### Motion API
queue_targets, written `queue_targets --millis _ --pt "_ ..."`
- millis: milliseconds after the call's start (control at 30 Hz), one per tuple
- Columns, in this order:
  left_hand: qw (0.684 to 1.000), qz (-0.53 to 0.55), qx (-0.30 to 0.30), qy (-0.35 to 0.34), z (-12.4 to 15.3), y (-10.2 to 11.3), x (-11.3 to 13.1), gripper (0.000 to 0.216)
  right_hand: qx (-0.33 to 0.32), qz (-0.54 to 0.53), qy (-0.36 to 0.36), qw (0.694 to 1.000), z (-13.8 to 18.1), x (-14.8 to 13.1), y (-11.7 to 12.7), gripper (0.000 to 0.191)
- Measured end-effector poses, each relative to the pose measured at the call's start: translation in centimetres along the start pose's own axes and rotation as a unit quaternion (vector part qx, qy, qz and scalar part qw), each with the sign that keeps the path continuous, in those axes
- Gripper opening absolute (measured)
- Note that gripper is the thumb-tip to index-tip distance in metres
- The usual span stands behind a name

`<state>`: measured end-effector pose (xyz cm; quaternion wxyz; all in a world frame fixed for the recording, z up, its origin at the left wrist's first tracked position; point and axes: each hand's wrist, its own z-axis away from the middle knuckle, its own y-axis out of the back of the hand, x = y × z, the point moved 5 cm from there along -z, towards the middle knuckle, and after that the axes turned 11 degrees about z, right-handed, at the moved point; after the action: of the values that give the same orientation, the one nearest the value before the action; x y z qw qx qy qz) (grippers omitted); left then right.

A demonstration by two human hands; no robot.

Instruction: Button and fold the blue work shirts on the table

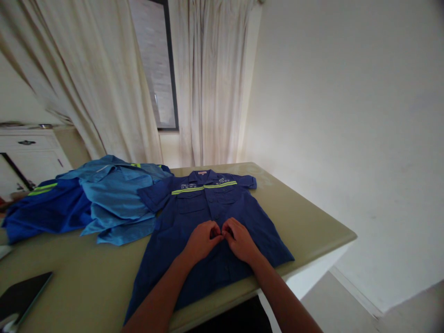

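Observation:
A dark blue short-sleeved work shirt [194,208] lies spread face up, its collar at the far end and a yellow-green stripe across the chest. Over the middle of its button front, both hands meet. My left hand [204,238] is closed in a pinch, thumb against fingertips. Fingertips of my right hand [239,238] pinch too, touching or nearly touching the left ones. Both pinch the shirt's front placket; any button between the fingers is hidden. Lower down the front, one button shows faintly.
Light blue shirts [118,194] and a bright blue garment [58,212] are heaped on the left of the greenish table [294,208]. A dark flat device [24,296] lies at the near left. Behind stand curtains [215,83], a white cabinet [31,152] and a wall [340,115].

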<state>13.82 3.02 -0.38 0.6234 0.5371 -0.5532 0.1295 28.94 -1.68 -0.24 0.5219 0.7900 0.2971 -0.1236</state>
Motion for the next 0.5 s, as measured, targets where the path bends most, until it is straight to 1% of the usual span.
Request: queue_targets --millis 200,400,500 --pt "1.0 -0.029 -0.008 -0.001 0.14 -0.07 0.12 0.011 0.005 -0.003 0.011 1.0 -0.05 -0.21 0.2 0.021" --pt "0.998 -0.061 -0.02 -0.002 0.07 -0.45 0.12 0.013 -0.01 0.008 0.037 0.999 0.03 -0.81 0.35 0.024" --pt "0.998 -0.064 -0.024 0.004 -0.08 -0.64 -0.1 0.014 -0.012 0.015 0.036 0.999 0.04 -1.01 0.41 0.024"
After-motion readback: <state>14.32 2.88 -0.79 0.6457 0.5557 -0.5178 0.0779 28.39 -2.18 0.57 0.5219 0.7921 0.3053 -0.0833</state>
